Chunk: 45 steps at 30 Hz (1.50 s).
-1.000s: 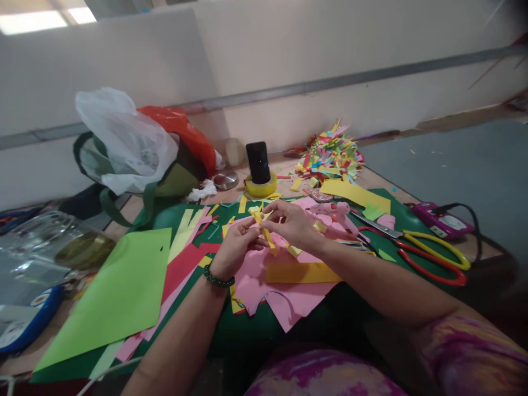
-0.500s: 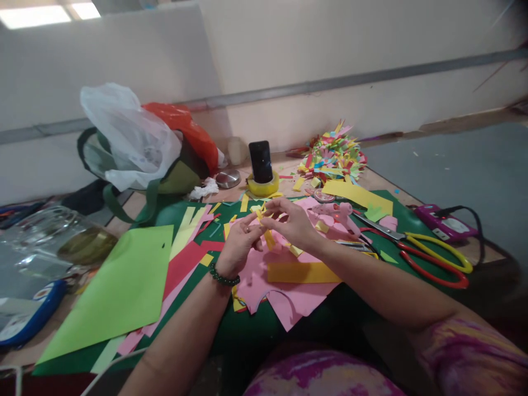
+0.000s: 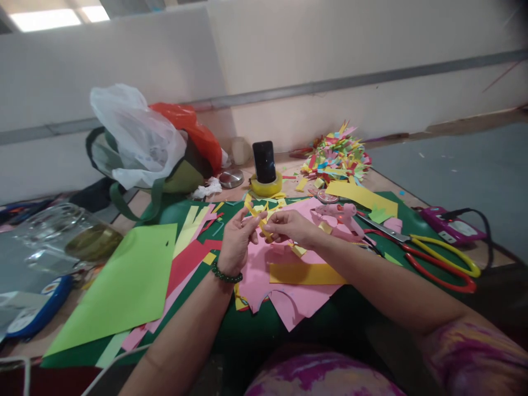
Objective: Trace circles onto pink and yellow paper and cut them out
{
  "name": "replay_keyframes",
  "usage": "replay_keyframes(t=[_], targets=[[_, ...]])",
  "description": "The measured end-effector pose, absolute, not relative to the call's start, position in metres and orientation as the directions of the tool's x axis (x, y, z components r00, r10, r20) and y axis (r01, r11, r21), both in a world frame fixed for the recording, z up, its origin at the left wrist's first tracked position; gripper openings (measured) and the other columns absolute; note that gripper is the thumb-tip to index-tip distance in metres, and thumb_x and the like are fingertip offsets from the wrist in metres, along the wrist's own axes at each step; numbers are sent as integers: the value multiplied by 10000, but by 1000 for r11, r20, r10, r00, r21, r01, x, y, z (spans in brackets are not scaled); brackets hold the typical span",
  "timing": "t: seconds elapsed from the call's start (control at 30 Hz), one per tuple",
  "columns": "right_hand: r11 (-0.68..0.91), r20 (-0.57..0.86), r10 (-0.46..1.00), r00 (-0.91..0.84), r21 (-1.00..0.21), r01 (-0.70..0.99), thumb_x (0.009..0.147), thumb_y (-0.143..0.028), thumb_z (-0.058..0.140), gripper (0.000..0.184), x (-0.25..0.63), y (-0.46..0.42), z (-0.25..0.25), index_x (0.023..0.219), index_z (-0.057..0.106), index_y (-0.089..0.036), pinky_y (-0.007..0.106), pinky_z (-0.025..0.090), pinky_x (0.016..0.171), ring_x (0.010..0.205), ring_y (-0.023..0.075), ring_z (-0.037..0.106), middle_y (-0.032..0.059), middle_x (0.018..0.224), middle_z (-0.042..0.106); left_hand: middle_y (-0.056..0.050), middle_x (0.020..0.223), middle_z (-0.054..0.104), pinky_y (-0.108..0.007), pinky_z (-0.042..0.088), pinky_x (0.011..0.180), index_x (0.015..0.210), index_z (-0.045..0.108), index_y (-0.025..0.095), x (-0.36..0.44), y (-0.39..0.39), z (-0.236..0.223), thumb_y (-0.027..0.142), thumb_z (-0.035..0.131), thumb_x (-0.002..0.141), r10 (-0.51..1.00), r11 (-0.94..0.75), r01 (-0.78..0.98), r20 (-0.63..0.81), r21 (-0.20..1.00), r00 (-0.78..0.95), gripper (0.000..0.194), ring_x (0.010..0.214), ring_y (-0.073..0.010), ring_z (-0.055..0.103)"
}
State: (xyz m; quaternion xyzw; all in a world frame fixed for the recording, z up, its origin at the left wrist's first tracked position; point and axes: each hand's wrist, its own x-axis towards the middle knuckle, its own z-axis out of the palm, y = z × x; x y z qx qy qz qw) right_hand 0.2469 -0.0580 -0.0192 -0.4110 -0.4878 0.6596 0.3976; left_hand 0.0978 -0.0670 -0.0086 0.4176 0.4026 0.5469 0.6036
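My left hand (image 3: 237, 242) and my right hand (image 3: 291, 226) meet over a pink paper sheet (image 3: 284, 286), both pinching a thin yellow paper strip (image 3: 258, 215) that runs between the fingertips. The left wrist wears a dark green bead bracelet (image 3: 226, 275). A flat yellow rectangle of paper (image 3: 305, 273) lies on the pink sheet just under my right forearm. A pink glue gun (image 3: 340, 214) rests right of my right hand.
Red and yellow scissors (image 3: 437, 258) lie at the right. A black phone (image 3: 264, 160) stands in a yellow tape roll (image 3: 266, 187). Coloured paper scraps (image 3: 336, 154) are heaped behind. A light green sheet (image 3: 124, 286), plastic bags (image 3: 140, 137) and a purple device (image 3: 449, 225) surround the green mat (image 3: 256, 324).
Both hands have shifted slightly left and upward with the yellow strip; my left fingers have opened a little around it. The view has drifted to the left.
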Motion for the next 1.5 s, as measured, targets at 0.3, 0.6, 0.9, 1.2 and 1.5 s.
replay_keyframes(t=[0.3,0.6,0.9,1.2,1.5], targets=[[-279,-210,908,-363,-949,-149,579,-234,837,252,247,-59,-19,575,605,-137,185,482,577,623,108,668,18,635,692,-70,877,755,-156,267,381,840,597,147,97,-68,-7,287,837,576,999,38,-360,-23,932,48,383,365,15,365],[-339,-268,883,-385,-932,-128,606,-178,812,247,247,-59,-19,567,571,-141,197,506,530,584,155,705,35,608,703,-87,873,757,-166,268,379,855,615,142,97,-66,-9,279,823,580,999,30,-361,-18,932,36,371,366,3,366],[-296,-219,907,-360,-940,-172,555,-224,854,300,248,-59,-17,541,567,-140,169,453,503,576,148,695,0,500,639,31,701,673,-153,301,397,864,653,158,94,-67,-8,343,851,576,996,63,-317,-38,946,85,396,389,0,392],[-254,-148,915,-376,-934,-251,478,-374,897,394,255,-60,-9,576,586,-151,198,449,532,558,133,677,10,580,683,8,607,616,-155,378,457,682,654,140,92,-69,-5,294,897,488,942,252,-314,-158,915,294,347,491,-47,502],[-268,-140,870,-474,-939,-216,482,-409,900,401,262,-60,-8,630,626,-156,245,468,638,616,111,635,-30,618,645,41,557,572,-157,381,472,608,612,152,91,-68,-5,318,908,454,965,204,-336,-130,920,229,373,476,-40,476]])
